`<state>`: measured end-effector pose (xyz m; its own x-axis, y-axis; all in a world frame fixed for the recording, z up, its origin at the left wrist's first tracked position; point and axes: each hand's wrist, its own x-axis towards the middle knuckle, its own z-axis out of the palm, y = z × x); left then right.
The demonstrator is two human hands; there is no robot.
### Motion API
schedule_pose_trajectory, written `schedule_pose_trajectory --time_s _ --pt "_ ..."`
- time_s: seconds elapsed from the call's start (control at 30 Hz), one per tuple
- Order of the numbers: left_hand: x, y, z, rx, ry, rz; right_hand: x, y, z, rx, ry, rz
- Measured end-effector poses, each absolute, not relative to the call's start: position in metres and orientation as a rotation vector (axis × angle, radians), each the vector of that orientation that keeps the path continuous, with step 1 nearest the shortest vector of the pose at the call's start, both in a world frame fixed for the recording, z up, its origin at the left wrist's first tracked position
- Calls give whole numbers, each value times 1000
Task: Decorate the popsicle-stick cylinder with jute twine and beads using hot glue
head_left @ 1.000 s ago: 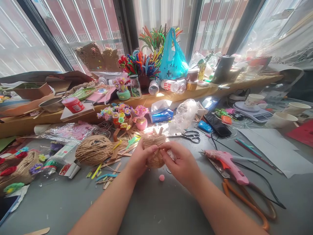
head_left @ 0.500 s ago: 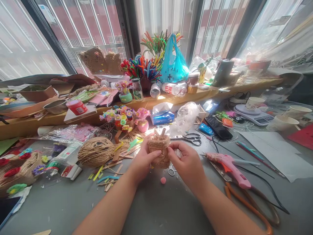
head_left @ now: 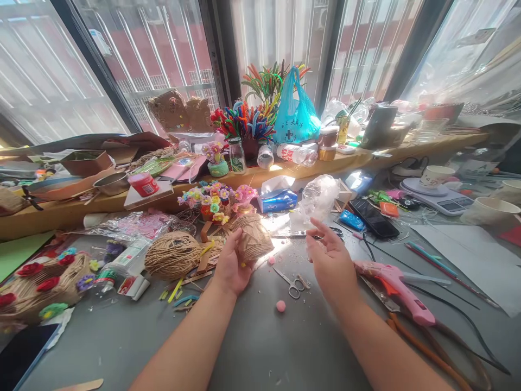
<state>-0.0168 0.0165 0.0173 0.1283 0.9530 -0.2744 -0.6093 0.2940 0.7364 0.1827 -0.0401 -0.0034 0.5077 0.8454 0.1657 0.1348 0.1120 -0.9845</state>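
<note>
My left hand [head_left: 233, 265] is closed around a small twine-wrapped pot [head_left: 250, 237], tilted so that its brown side with crossed strips faces me. My right hand [head_left: 330, 260] is raised apart from it, its fingers loosely spread and nothing plain to see in them. Between the hands, small scissors [head_left: 293, 287] with pale handles lie on the grey table. A pink pompom [head_left: 280, 306] sits in front of them, and a smaller pink pompom [head_left: 272, 260] is close by the pot. Behind my right fingers, larger scissors [head_left: 291, 235] are partly hidden.
To the left are a ball of twine [head_left: 173, 255] and loose wooden sticks. A pink glue gun [head_left: 401, 285] with its cable lies right of my right hand, above orange-handled shears [head_left: 423, 345]. Behind are a blue tissue pack [head_left: 279, 200], a phone [head_left: 374, 217] and a kitchen scale [head_left: 442, 202].
My right hand has let go of the pot and moved right, its fingers opening. The left hand has tipped the pot over and shifted slightly left. The camera view has turned a little left.
</note>
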Motion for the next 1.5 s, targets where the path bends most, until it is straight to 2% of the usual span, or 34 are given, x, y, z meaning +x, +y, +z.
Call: schedule_pose_trajectory --time_s 0.33,0.63,0.7,0.87,0.97,1.23,1.5 --pt "-11 6 27 550 746 1155 188 -30 -14 -1522 -1006 752" --pt "-11 12 15 667 823 1269 184 -35 -4 -1426 -1167 443" --pt "-10 11 14 715 822 1273 175 -41 -4 -1266 -1190 527" --pt "-1 4 13 854 782 1204 151 -46 -15 -956 -944 1123" --pt "3 0 13 919 768 1181 145 -42 -17 -865 -830 1328" --pt "-2 4 3 1014 809 1120 154 -34 -7 -736 -548 1338" --pt "-3 3 6 1151 796 1039 160 -36 1 -596 -622 1471"
